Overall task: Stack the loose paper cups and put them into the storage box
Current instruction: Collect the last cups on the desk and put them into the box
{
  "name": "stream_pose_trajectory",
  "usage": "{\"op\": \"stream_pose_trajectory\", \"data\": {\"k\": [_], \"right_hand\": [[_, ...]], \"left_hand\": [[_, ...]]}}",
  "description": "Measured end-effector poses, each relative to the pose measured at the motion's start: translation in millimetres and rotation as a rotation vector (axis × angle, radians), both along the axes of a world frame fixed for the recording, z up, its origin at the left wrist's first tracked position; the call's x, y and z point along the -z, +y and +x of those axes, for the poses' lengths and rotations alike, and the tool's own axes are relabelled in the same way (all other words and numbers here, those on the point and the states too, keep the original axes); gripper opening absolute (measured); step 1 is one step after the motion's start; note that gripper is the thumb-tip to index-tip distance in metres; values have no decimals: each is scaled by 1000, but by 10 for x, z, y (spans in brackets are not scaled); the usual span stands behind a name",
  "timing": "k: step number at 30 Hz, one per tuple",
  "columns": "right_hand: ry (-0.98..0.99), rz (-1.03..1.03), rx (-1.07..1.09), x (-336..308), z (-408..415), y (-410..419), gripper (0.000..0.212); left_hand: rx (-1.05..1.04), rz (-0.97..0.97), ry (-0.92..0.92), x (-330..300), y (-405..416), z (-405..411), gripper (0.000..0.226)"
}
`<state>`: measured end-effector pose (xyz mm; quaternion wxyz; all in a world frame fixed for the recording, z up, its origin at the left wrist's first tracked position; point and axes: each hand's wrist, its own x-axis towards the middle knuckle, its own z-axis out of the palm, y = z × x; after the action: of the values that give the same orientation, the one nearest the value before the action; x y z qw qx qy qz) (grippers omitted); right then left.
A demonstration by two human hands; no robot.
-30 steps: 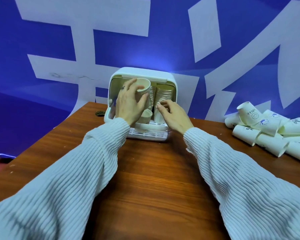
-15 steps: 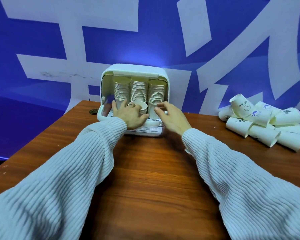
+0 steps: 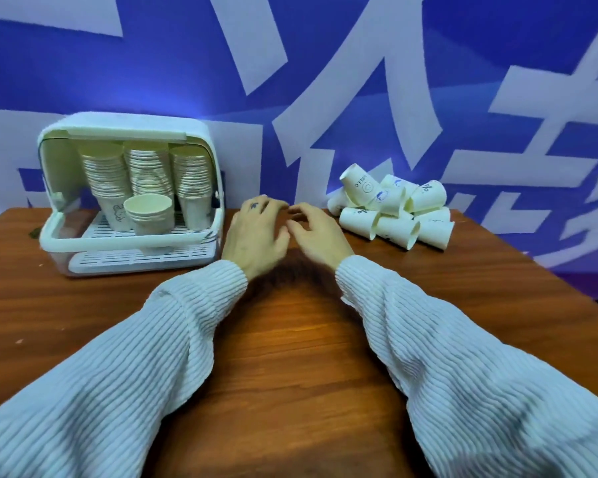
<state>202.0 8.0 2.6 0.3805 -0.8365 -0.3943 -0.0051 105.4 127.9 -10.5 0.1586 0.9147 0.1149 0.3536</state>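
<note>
The white storage box (image 3: 52,241) stands open at the table's far left. Three tall cup stacks (image 3: 148,170) fill its back, and a short stack (image 3: 148,213) stands upright in front of them. A pile of loose paper cups (image 3: 392,208) lies on its side at the far right of the table. My left hand (image 3: 254,232) and my right hand (image 3: 316,232) hover side by side between the box and the pile. Both have relaxed fingers and hold nothing. The right fingertips are a short way left of the pile.
The brown wooden table (image 3: 290,357) ends at a blue wall banner with white characters (image 3: 325,98) just behind the box and pile. The box's lid is raised over its top. A small dark hole (image 3: 34,232) sits in the table left of the box.
My left hand let go of the short cup stack inside the box. Both hands left the box and moved right toward the loose pile. The view swung right.
</note>
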Motion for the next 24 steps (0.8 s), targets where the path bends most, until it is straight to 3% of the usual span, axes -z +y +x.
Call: {"op": "stream_pose_trajectory", "data": {"k": [9,15,19,21,24], "right_hand": [[190,80,416,224,829,-760,33],[326,99,371,378,1084,-737,41],[268,197,391,405,984,-717,29],[217,332,345,394,836,-729,18],[257,401,111,396,604,-782,26]], "left_hand": [[142,-261,32,456,-813,402,44],[143,-196,13,511,-813,384,43],[156,-142,8,528,-818,396,46],[107,-81,-8,530,-816,410,57],[-18,-2,46,543,-811,422,85]]}}
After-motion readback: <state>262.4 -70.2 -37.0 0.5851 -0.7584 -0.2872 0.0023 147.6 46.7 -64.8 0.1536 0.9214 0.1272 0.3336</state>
